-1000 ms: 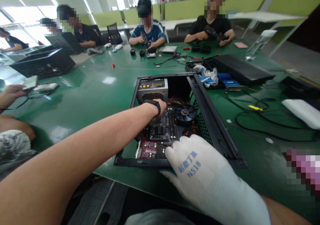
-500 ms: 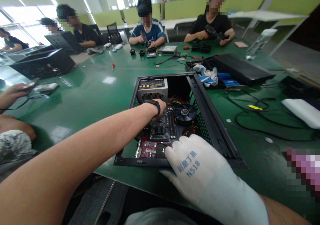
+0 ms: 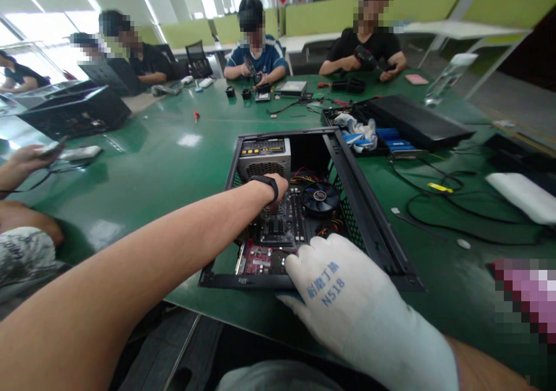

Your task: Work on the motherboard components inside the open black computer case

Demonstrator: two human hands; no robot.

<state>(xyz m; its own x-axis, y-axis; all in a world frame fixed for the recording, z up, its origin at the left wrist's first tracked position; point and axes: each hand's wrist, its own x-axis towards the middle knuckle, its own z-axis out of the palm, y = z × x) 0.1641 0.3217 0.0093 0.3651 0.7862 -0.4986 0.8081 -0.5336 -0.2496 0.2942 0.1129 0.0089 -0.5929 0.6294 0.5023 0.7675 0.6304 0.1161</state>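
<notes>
An open black computer case [image 3: 369, 217] lies on the green table [image 3: 174, 159] in front of me. Inside are a motherboard [image 3: 278, 229], a round cooler fan [image 3: 320, 197] and a grey power supply [image 3: 264, 156]. My bare left hand [image 3: 278, 191], with a black band on the wrist, reaches down into the case onto the motherboard next to the fan; its fingers are hidden. My right hand [image 3: 343, 289], in a white glove, rests palm down on the case's near edge, fingers over the red board section.
Black cables [image 3: 438, 205] and a white object [image 3: 521, 194] lie to the right. A second black case [image 3: 417, 121] with white gloves and blue parts sits behind. Several people work around the far table side. Another person's hand [image 3: 26, 162] is at the left.
Hardly anything moved. The view shifted slightly to the right and my gloved right hand slid a little toward the left along the case edge.
</notes>
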